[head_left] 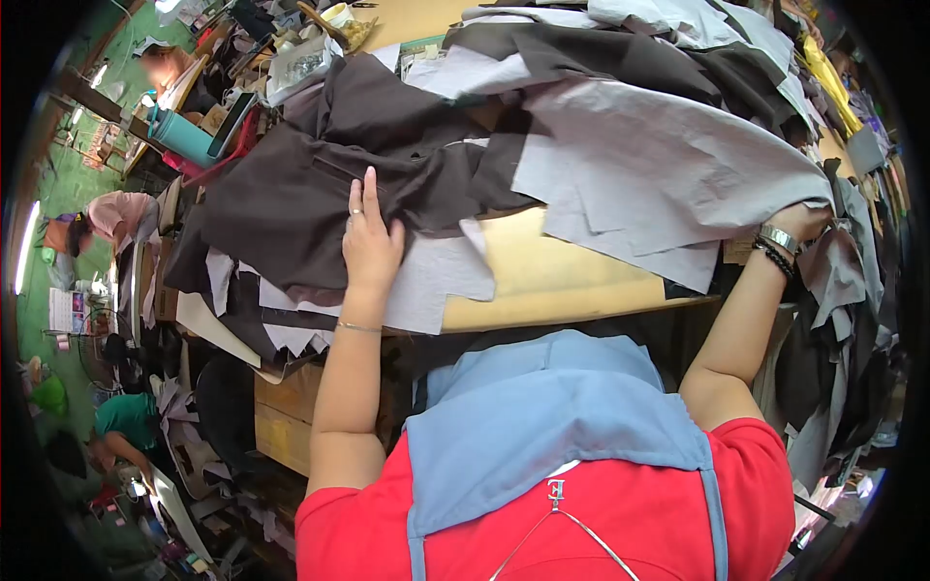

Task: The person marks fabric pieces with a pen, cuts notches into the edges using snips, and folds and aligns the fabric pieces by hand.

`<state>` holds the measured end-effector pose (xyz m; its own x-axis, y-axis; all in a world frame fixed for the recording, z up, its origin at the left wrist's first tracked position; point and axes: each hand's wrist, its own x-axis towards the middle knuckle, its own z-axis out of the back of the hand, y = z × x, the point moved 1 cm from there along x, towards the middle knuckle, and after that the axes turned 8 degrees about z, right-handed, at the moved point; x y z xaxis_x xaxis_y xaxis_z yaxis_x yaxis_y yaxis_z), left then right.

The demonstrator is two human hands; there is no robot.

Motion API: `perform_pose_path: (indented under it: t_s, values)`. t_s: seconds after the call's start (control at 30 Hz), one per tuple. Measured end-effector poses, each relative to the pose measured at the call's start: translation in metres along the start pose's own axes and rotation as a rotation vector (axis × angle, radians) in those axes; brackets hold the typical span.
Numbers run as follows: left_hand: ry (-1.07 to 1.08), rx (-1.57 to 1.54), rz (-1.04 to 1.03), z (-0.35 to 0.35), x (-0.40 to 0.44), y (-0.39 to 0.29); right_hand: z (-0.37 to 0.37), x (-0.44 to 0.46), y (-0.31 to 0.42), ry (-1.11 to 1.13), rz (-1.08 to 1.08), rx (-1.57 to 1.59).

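My left hand (372,244) lies with fingers stretched out on a dark brown cloth piece (281,213) at the left of the table. A ring and a thin bracelet show on that arm. Under the dark cloth, pale grey cloth pieces (441,281) stick out toward my body. My right hand (802,221), with a watch and dark beads at the wrist, grips the right end of a large light grey cloth (639,155). Its fingertips are partly hidden by the fabric. The grey cloth spreads from that hand to the middle of the table.
The yellowish tabletop (542,266) shows between the cloths. More dark and grey fabric (620,53) is heaped at the back. Cloth pieces (843,329) hang at the right. A cardboard box (286,416) stands below the table. Co-workers, one in a green shirt (128,422), are at the left.
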<state>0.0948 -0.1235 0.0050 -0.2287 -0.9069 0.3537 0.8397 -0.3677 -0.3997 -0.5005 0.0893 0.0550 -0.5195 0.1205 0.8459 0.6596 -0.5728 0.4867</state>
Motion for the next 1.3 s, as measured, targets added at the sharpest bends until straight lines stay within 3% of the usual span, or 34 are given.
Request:
perform_pose_path:
  t_s: [0.1, 0.13, 0.23, 0.3, 0.4, 0.43, 0.57, 0.6, 0.67, 0.8, 0.87, 0.9, 1.0, 1.07, 1.1, 1.13, 1.17, 1.2, 1.3]
  values:
    - [0.010, -0.030, -0.052, 0.010, 0.022, 0.017, 0.024, 0.008, 0.025, -0.044, 0.057, 0.043]
    - [0.029, -0.034, -0.053, 0.017, 0.030, 0.019, 0.026, 0.009, 0.032, -0.027, -0.045, 0.183]
    - [-0.232, -0.084, -0.106, 0.083, 0.061, 0.027, 0.023, 0.008, 0.042, -0.101, -0.378, 0.590]
    - [-0.360, 0.001, -0.027, 0.135, 0.083, 0.065, 0.027, 0.007, 0.060, -0.121, -0.643, 0.927]
    - [-0.560, 0.196, -0.003, 0.202, 0.105, 0.129, 0.012, 0.008, 0.042, -0.047, -0.796, 1.162]
    - [-0.473, 0.302, 0.037, 0.215, 0.109, 0.157, 0.013, 0.004, 0.045, -0.037, -0.795, 1.108]
    - [-0.042, 0.572, 0.407, 0.220, 0.093, 0.255, -0.002, -0.011, 0.012, -0.065, -0.637, 0.987]
    - [0.036, 0.566, 0.494, 0.212, 0.086, 0.266, 0.011, -0.014, 0.041, -0.069, -0.680, 1.006]
    - [0.069, 0.498, 0.576, 0.184, 0.077, 0.272, 0.006, -0.019, 0.038, -0.054, -0.602, 1.017]
    - [-0.078, 0.314, 0.607, 0.139, 0.097, 0.240, 0.014, -0.025, 0.072, 0.124, -0.365, 1.188]
    - [-0.264, 0.153, 0.570, 0.140, 0.107, 0.212, 0.036, -0.029, 0.127, 0.229, -0.296, 1.258]
    - [-0.376, 0.041, 0.515, 0.141, 0.111, 0.188, 0.029, -0.034, 0.122, 0.298, -0.237, 1.168]
    - [-0.550, -0.440, 0.188, 0.134, 0.099, 0.081, 0.024, -0.057, 0.138, 0.499, -0.101, 1.256]
    - [-0.273, -0.419, -0.006, 0.108, 0.076, 0.017, 0.029, -0.073, 0.162, 0.582, 0.002, 1.239]
    - [-0.226, 0.532, -0.232, 0.081, 0.071, 0.035, 0.027, -0.080, 0.171, 0.608, 0.070, 1.234]
    - [-0.018, 0.358, -0.288, 0.068, 0.054, -0.003, 0.024, -0.087, 0.177, 0.629, 0.141, 1.161]
    - [0.093, 0.399, -0.296, 0.049, 0.044, -0.016, 0.017, -0.094, 0.179, 0.607, 0.239, 1.070]
    - [0.207, 0.438, -0.300, 0.029, 0.037, -0.013, 0.018, -0.097, 0.184, 0.680, 0.199, 1.103]
    - [0.230, 0.186, -0.175, -0.008, 0.046, 0.025, 0.028, -0.106, 0.195, 0.827, 0.129, 1.136]
